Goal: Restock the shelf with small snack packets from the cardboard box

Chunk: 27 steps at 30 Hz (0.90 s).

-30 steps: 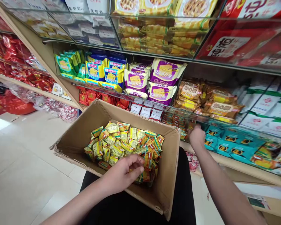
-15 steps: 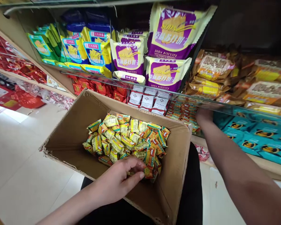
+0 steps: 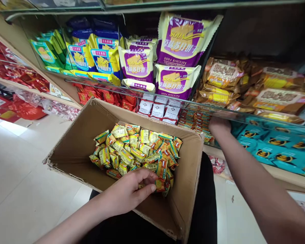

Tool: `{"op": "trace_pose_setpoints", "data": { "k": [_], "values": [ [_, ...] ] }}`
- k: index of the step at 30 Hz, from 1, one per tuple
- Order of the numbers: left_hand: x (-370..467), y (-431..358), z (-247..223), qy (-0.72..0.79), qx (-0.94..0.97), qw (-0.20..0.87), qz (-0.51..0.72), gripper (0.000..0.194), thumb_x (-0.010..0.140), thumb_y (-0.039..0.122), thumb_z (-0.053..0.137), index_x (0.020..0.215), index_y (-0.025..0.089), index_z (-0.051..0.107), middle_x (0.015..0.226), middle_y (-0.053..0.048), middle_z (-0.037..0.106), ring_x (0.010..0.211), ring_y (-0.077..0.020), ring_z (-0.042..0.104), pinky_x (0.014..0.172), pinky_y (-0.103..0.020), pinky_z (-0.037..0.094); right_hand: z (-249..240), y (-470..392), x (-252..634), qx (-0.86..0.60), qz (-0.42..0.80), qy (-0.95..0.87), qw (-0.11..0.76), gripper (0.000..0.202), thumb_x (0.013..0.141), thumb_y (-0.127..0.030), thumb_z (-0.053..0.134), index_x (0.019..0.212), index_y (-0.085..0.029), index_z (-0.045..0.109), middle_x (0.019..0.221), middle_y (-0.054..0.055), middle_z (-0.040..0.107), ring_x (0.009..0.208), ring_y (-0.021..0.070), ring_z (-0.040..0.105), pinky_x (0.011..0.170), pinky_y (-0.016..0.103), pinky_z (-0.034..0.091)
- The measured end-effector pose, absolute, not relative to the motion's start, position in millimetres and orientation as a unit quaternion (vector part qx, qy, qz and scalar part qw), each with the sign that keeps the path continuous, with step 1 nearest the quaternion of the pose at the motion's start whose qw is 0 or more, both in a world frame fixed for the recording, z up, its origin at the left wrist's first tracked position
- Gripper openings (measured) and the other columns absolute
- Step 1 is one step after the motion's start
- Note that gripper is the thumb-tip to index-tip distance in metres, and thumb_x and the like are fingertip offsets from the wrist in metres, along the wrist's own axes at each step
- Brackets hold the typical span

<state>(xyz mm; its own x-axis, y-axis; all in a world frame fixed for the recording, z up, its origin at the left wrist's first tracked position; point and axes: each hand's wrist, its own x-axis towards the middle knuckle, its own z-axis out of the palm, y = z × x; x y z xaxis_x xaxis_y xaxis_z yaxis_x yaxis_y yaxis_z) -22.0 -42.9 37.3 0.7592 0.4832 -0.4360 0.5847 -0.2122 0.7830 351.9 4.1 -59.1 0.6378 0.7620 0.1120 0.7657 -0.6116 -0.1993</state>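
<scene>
1. In the head view, shop shelving (image 3: pixel 5 32) full of wrapped snacks rises above a pale tiled floor (image 3: pixel 20 169).
2. The cardboard box (image 3: pixel 188 162) sits tilted on my black-clad lap (image 3: pixel 207 200), with the yellow-and-orange packets (image 3: pixel 127 157) loose inside.
3. My left hand (image 3: pixel 134 189) reaches over the near wall, thumb and fingers curved to a narrow gap at 1 packet; I cannot tell whether they pinch it.
4. My right hand (image 3: pixel 220 127) is under the glass edge (image 3: pixel 246 117), between small striped packets (image 3: pixel 193 120) and teal packs (image 3: pixel 266 149). Its fingers are hidden, so I cannot tell its grip.
5. If my knees shift, the box could tip and spill, since neither hand clamps it.
6. Reaching in unsighted, I could scrape my knuckles on the glass or knock the striped rows askew.
</scene>
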Motion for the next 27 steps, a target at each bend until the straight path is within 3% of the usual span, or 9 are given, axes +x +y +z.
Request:
{"op": "trace_pose_setpoints", "data": {
  "k": [4,7,10,12,14,20,24,27],
  "values": [
    [-24,-27,45,0.283,0.844,0.437,-0.13,0.04,0.085,0.032,0.047,0.124,0.023,0.047,0.125,-0.008,0.05,0.112,-0.0226,0.049,0.095,-0.034,0.038,-43,-59,304,-0.882,-0.068,-0.442,0.149,0.031,0.083,-0.03,0.042,0.1,-0.013,0.061,0.101,0.018,0.057,0.077,0.0262,0.059,0.064,0.036,0.043],
    [-11,-13,40,0.245,0.876,0.352,-0.222,0.056,0.08,0.029,0.052,0.133,0.022,0.037,0.138,-0.012,0.036,0.123,-0.0304,0.036,0.1,-0.042,0.032,-53,-113,262,-0.82,-0.055,-0.5,0.272,0.027,0.083,-0.034,0.042,0.085,-0.015,0.061,0.089,0.01,0.06,0.075,0.0202,0.058,0.067,0.031,0.044],
    [11,-7,22,0.221,0.891,0.291,-0.27,0.064,0.078,0.029,0.054,0.137,0.021,0.03,0.136,-0.016,0.038,0.122,-0.0334,0.038,0.096,-0.044,0.034,-76,-151,226,-0.776,0.025,-0.52,0.356,0.026,0.084,-0.036,0.041,0.079,-0.017,0.059,0.079,0.007,0.06,0.072,0.0183,0.057,0.063,0.029,0.044],
    [23,-7,8,0.203,0.906,0.263,-0.263,0.062,0.075,0.028,0.059,0.133,0.019,0.037,0.12,-0.016,0.054,0.113,-0.0334,0.046,0.09,-0.043,0.038,-90,-164,209,-0.771,0.049,-0.499,0.392,0.026,0.084,-0.037,0.042,0.078,-0.018,0.059,0.077,0.007,0.06,0.07,0.0179,0.056,0.061,0.029,0.044],
    [31,-8,-4,0.2,0.915,0.243,-0.253,0.058,0.071,0.025,0.064,0.126,0.019,0.047,0.106,-0.015,0.06,0.106,-0.0343,0.049,0.086,-0.043,0.04,-99,-168,200,-0.775,0.056,-0.472,0.417,0.026,0.082,-0.038,0.043,0.078,-0.017,0.059,0.076,0.007,0.059,0.07,0.018,0.055,0.062,0.03,0.044],
    [40,1,-18,0.2,0.921,0.268,-0.201,0.063,0.06,0.015,0.071,0.119,0.028,0.053,0.125,-0.012,0.047,0.113,-0.0356,0.042,0.087,-0.043,0.036,-101,-157,209,-0.781,0.07,-0.443,0.434,0.032,0.079,-0.045,0.045,0.073,-0.016,0.06,0.073,0.006,0.059,0.06,0.0159,0.052,0.056,0.029,0.042],
    [47,9,-18,0.199,0.912,0.319,-0.167,0.025,0.06,0.009,0.068,0.083,0.019,0.068,0.101,-0.008,0.06,0.099,-0.0288,0.052,0.084,-0.036,0.037,-101,-158,210,-0.783,0.09,-0.427,0.443,0.037,0.075,-0.05,0.048,0.075,-0.016,0.062,0.068,0.004,0.058,0.052,0.0143,0.049,0.053,0.029,0.04],
    [44,14,-15,0.216,0.9,0.354,-0.137,0.018,0.056,0.008,0.071,0.07,0.018,0.065,0.078,-0.002,0.06,0.085,-0.0236,0.054,0.077,-0.031,0.039,-107,-163,211,-0.784,0.111,-0.407,0.456,0.038,0.074,-0.052,0.05,0.075,-0.016,0.062,0.073,0.006,0.061,0.056,0.0155,0.052,0.056,0.03,0.042]
  ]
}}
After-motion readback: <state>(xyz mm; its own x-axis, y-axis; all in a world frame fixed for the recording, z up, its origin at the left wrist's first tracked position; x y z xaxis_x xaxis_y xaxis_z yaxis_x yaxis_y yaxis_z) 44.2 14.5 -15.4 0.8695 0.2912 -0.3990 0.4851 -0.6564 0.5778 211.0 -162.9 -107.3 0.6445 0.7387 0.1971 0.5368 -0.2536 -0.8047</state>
